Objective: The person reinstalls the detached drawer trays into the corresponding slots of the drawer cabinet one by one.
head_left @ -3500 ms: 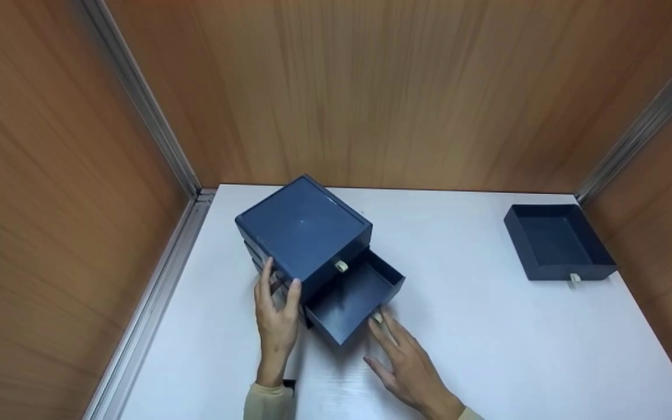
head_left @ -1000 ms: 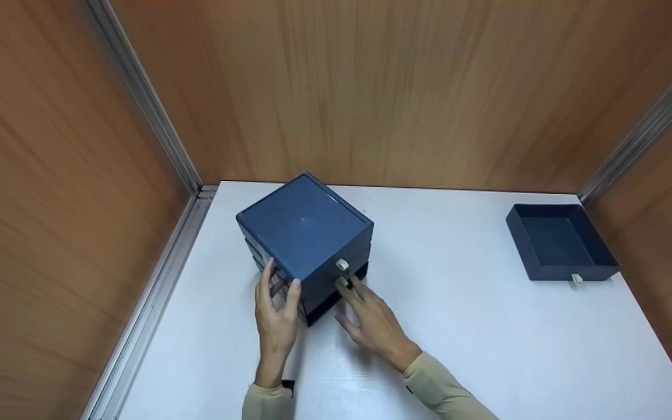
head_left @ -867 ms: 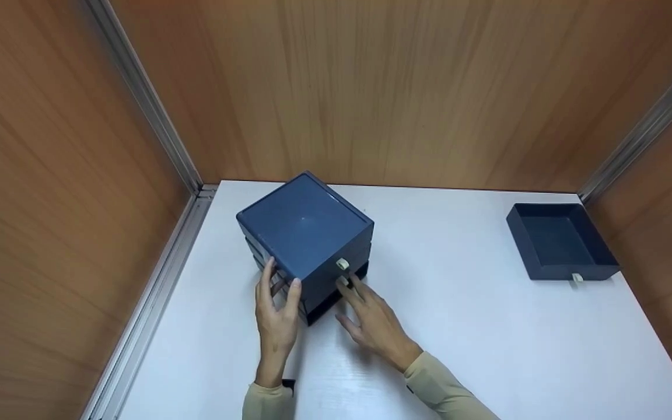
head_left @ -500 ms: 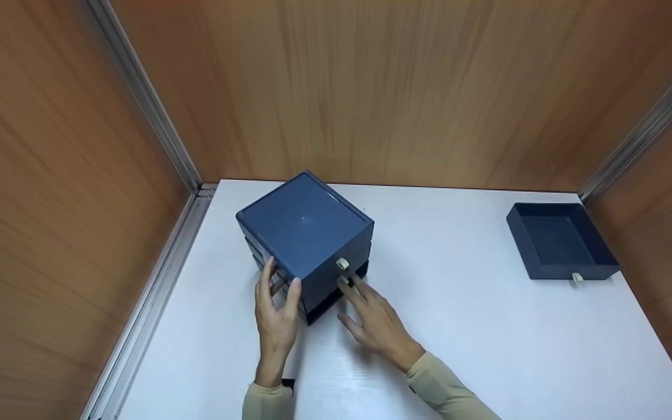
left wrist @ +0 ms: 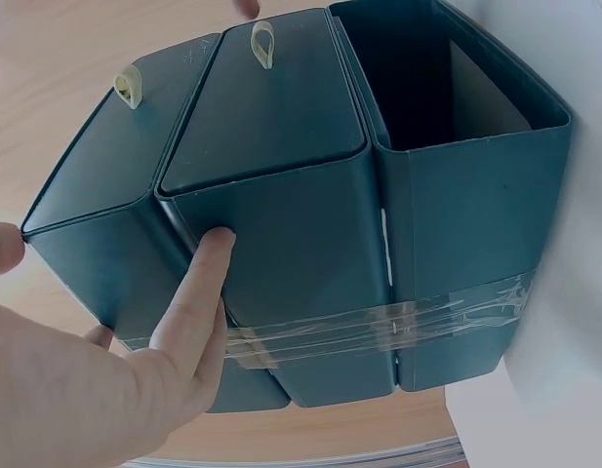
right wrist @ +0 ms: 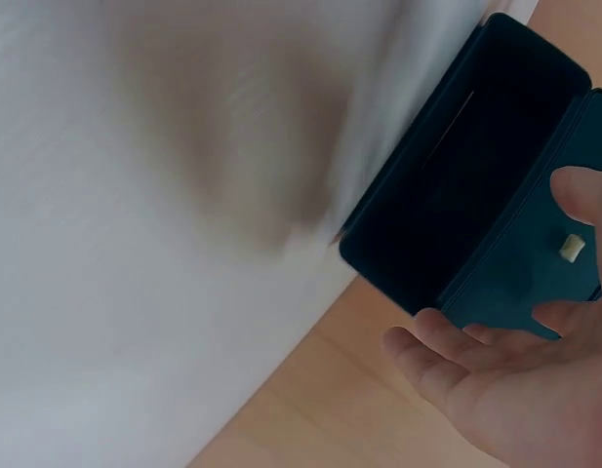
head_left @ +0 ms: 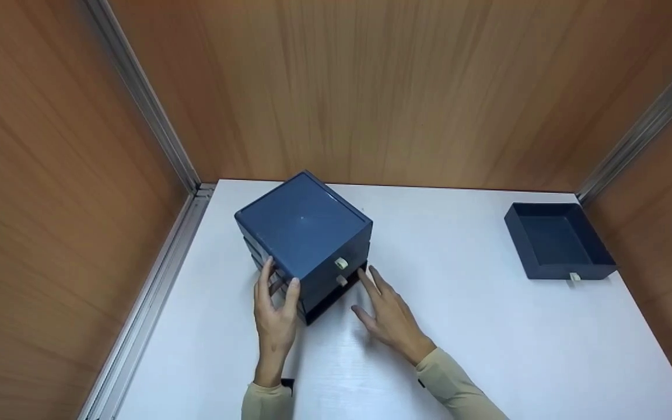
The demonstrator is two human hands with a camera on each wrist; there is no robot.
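A dark blue drawer cabinet (head_left: 304, 221) of three stacked units stands angled on the left of the table. Its top drawer (left wrist: 115, 166) and middle drawer (left wrist: 276, 117) sit pushed in, each with a pale pull tab. The bottom slot (right wrist: 486, 127) is a dark opening without a drawer. My left hand (head_left: 276, 326) rests on the cabinet's left side, fingers spread, thumb near the front corner. Beside the cabinet's front right, my right hand (head_left: 394, 321) has its fingers extended by the middle drawer; whether the fingertips touch it I cannot tell.
A loose blue drawer (head_left: 566, 272) lies open side up at the white table's (head_left: 458, 326) right edge, its tab facing front. Clear tape (left wrist: 398, 327) binds the cabinet's units together. Wooden panels (head_left: 400, 93) enclose the back and sides.
The middle drawer, pulled out earlier, has been pushed in by my right hand. That hand has since drawn off the tab to the right. My left hand has stayed on the cabinet.
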